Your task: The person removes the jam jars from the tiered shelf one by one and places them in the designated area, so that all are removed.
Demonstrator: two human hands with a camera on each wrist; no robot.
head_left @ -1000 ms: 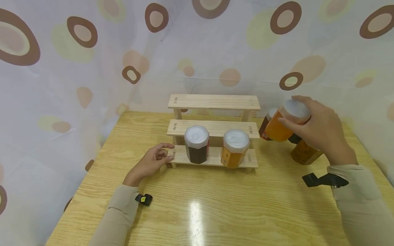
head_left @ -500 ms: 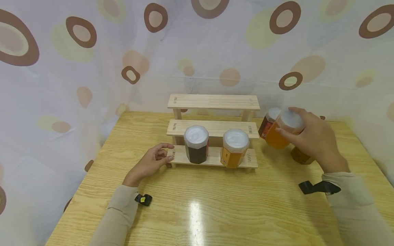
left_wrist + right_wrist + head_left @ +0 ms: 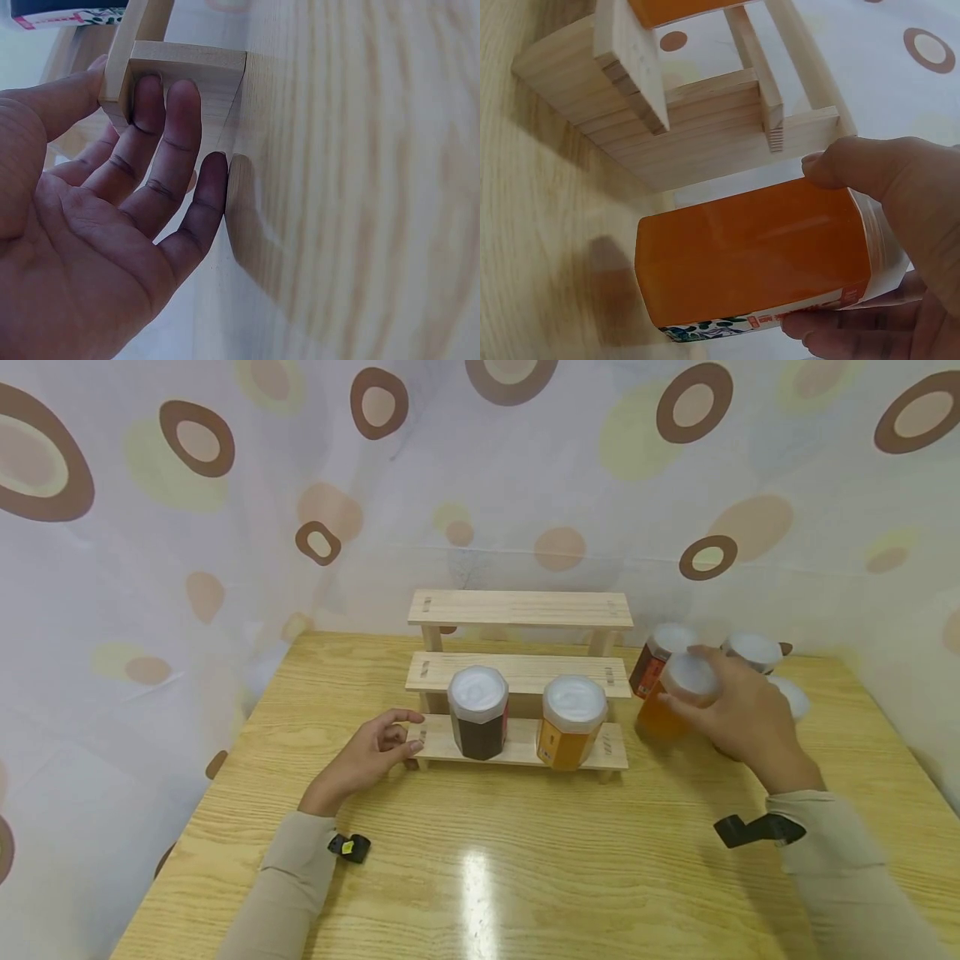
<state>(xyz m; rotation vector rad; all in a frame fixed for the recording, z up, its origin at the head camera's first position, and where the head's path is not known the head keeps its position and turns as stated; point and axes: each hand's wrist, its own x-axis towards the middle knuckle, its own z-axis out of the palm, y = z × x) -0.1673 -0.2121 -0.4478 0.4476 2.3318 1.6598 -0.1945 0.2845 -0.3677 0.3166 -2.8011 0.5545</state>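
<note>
As the right hand [image 3: 750,714] swings in, thumb and fingers gripping the orange jar [image 3: 754,255], look at that label [image 3: 769,318]: red characters, leafy green print, all too small to read! Behind it, the red-labelled jar [image 3: 652,672] is just as illegible, and a printed panel [image 3: 67,18] is cropped in the left wrist view. Against the earlier frame, the orange jar has come lower and leftward, just beside the right end of the wooden rack [image 3: 517,675], and white lids [image 3: 753,650] have popped out behind the hand! The left hand [image 3: 369,752] hasn't budged, holding the rack's other end; only its wrist view reveals the fingers tucked beneath the shelf. Only the right wrist view shows the orange jar's base off the tabletop [image 3: 600,860], while a near-black jar [image 3: 482,735] and an amber jar [image 3: 562,745] stand on the bottom shelf
</note>
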